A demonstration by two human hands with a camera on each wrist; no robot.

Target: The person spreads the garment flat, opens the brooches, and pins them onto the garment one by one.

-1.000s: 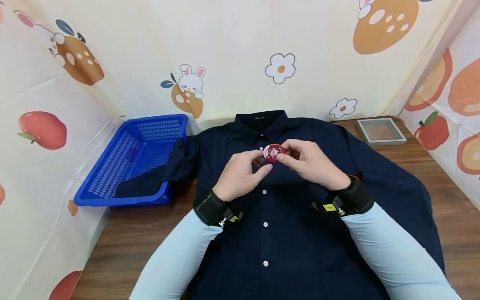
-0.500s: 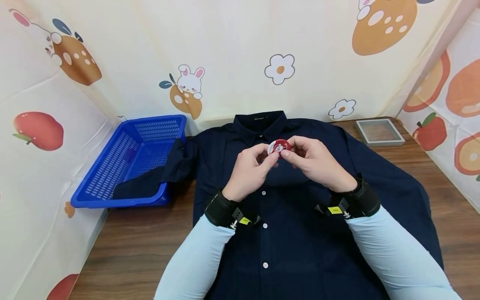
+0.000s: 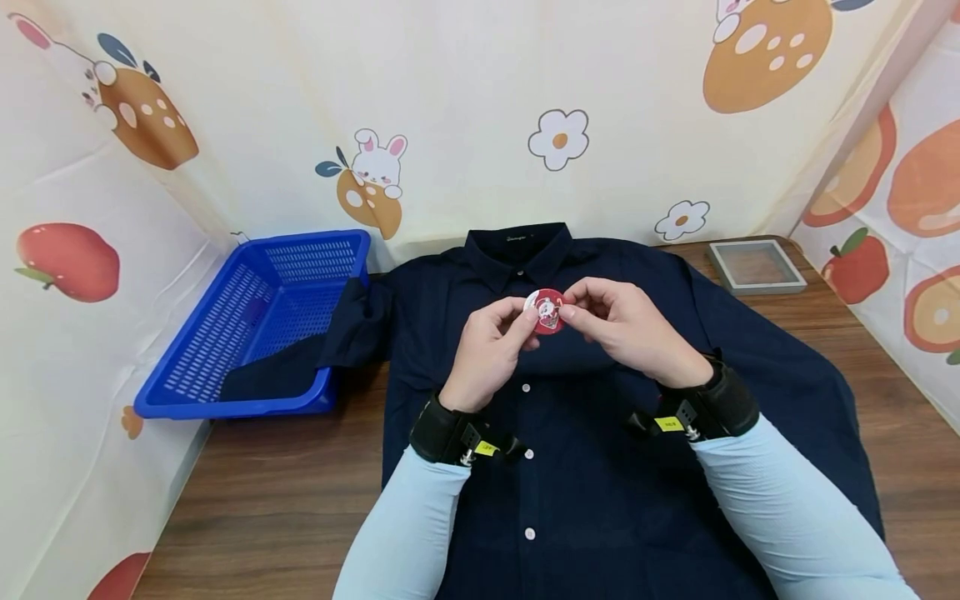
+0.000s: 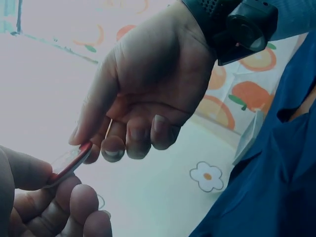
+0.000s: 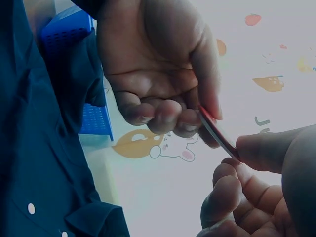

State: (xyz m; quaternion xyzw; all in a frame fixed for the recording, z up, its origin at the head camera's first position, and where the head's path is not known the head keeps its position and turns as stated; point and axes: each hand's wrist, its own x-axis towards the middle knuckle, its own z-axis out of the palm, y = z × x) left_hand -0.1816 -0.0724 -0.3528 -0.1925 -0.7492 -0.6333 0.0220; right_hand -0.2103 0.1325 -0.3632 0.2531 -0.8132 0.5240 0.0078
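A round red-and-white badge (image 3: 544, 312) with a cartoon figure is held above the chest of a dark navy button-up shirt (image 3: 528, 492). My left hand (image 3: 483, 354) pinches its left edge between thumb and fingers, while my right hand (image 3: 633, 333) grips the opposite edge the same way. Both wrist views show the badge nearly edge-on: the left wrist view has its rim (image 4: 74, 162) between the two thumbs, and the right wrist view has its thin side (image 5: 217, 133). Its back is mostly hidden.
At left, a blue plastic basket (image 3: 187, 409) has a shirt sleeve (image 3: 277, 369) draped into it. A small grey frame-like box (image 3: 757, 287) lies at the back right of the wooden table (image 3: 277, 500). Behind hangs a patterned curtain (image 3: 465, 100).
My left hand has moved right and taken hold of the badge's left edge. The badge rose slightly, then came down and left, its face turning more toward the head view. The right hand keeps its hold.
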